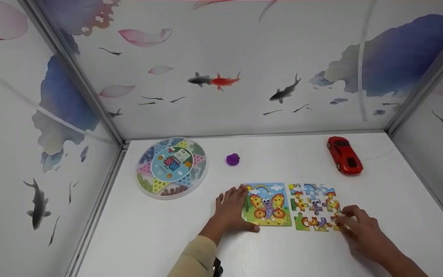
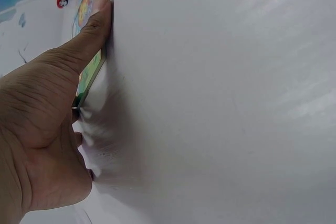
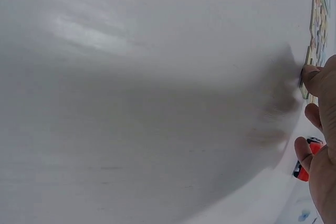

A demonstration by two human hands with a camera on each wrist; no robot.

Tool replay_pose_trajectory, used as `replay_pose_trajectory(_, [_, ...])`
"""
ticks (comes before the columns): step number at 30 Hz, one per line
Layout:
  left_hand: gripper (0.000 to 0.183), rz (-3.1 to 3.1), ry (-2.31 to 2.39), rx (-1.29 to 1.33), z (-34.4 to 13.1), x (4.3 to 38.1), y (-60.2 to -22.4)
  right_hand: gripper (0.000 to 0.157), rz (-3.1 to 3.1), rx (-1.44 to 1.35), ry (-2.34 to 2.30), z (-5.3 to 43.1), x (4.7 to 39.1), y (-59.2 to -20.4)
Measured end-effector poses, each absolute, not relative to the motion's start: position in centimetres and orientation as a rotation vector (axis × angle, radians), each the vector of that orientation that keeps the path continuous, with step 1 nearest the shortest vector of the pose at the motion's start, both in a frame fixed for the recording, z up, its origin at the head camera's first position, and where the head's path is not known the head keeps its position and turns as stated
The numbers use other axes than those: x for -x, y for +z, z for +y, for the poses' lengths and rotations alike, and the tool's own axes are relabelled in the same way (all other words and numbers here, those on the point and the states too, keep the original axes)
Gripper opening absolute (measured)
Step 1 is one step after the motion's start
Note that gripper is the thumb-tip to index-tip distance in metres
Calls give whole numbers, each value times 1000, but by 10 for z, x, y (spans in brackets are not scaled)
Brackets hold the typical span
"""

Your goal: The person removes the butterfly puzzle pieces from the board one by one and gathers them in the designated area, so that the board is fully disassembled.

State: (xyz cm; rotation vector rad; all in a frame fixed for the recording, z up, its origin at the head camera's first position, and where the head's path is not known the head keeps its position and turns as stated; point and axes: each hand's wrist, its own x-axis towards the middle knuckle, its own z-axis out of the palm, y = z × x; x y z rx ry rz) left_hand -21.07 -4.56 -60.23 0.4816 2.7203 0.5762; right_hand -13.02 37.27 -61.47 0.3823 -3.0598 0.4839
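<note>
A square puzzle board with a butterfly picture lies flat on the white table. My left hand rests beside it, fingers spread along its left edge and thumb at its bottom edge. To the board's right, several loose jigsaw pieces lie in spaced rows that show the same butterfly. My right hand has thumb and curled forefinger on the bottom-right jigsaw piece, pinching it at its outer side and partly hiding it. In the right wrist view, the thumb presses the edge of that piece.
A round Chinese checkers box lies at the back left of the table. Behind the board sits a small purple toy. At the back right stands a red toy car. Painted panels enclose the table.
</note>
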Motion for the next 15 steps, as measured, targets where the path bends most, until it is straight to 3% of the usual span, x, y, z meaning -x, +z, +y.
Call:
replay_pose_trajectory(12, [134, 2743, 544, -497, -50, 210, -603, 32, -3097, -344, 546, 363, 131, -608])
replay_pose_trajectory(15, [134, 2733, 618, -501, -54, 210, -604, 41, -3062, -317, 509, 359, 131, -606])
